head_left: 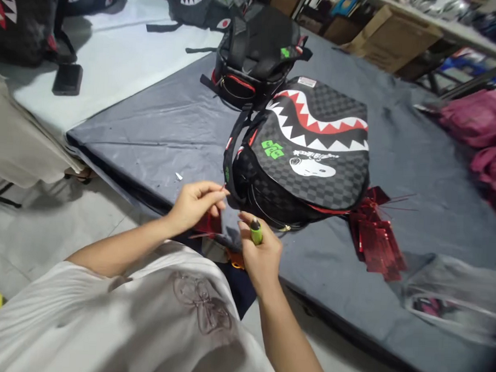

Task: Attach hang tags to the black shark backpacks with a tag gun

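My left hand [198,204] is closed in a pinch on a thin red string at the backpack's near left side. Below those fingers hangs a shiny red tag [209,222], partly covered by the hand. My right hand [262,252] grips a green tool with a black tip [256,233]; its kind is not clear. An orange piece [235,258] shows beside that palm. Just beyond both hands lies a black checkered backpack [342,176] with a shark-mouth print, a white dog head and green patches. Its strap [231,158] reaches toward my left fingertips.
Several red tags [379,241] lie right of the backpack, near a clear plastic bag [452,299]. Behind sits a second black backpack [258,49]. A dark phone-like object [67,80] lies at left on the white cover. Pink bundles [484,130] are at the right.
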The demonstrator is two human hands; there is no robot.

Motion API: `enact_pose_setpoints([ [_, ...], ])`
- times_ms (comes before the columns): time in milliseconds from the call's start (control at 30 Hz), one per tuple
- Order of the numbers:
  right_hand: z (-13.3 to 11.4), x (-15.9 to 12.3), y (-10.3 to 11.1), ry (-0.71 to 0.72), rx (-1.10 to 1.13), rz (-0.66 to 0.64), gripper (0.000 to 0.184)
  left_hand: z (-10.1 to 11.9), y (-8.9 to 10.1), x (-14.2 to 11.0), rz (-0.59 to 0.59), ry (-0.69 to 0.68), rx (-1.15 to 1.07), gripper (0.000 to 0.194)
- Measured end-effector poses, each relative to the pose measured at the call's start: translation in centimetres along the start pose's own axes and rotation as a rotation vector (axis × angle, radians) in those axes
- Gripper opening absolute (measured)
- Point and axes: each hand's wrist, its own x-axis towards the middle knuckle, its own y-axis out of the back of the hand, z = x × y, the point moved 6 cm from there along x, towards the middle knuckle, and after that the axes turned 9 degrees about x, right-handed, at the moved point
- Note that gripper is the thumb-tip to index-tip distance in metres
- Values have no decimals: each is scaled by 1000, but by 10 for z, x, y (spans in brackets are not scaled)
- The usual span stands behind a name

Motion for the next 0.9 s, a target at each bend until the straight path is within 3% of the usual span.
enact_pose_setpoints([
  [100,-2,15,-6,182,-351,19,33,11,20,38,-75,-166,474,25],
  [167,5,22,-10,235,-631,39,39,14,14,67,-145,-274,746,28],
  [233,19,24,-10,226,-843,28,43,10,1,92,-189,-325,854,30],
  [333,41,16,2,217,-932,17,43,-3,-21,117,-291,-327,843,29],
  [433,56,4,22,234,-887,55,42,-20,-38,125,-404,-309,839,27],
  [533,60,-2,36,269,-803,82,43,-30,-52,121,-517,-308,809,26],
  [667,63,0,41,251,-754,74,40,-30,-73,104,-837,-318,646,24],
  [700,63,0,42,239,-755,71,39,-28,-74,102,-861,-313,641,23],
  [733,64,0,42,231,-761,68,39,-25,-72,103,-830,-301,664,21],
  [833,64,-1,41,249,-774,62,37,-15,-56,117,-535,-257,789,21],
  [900,64,-1,41,258,-766,66,37,-10,-52,123,-452,-270,851,20],
])
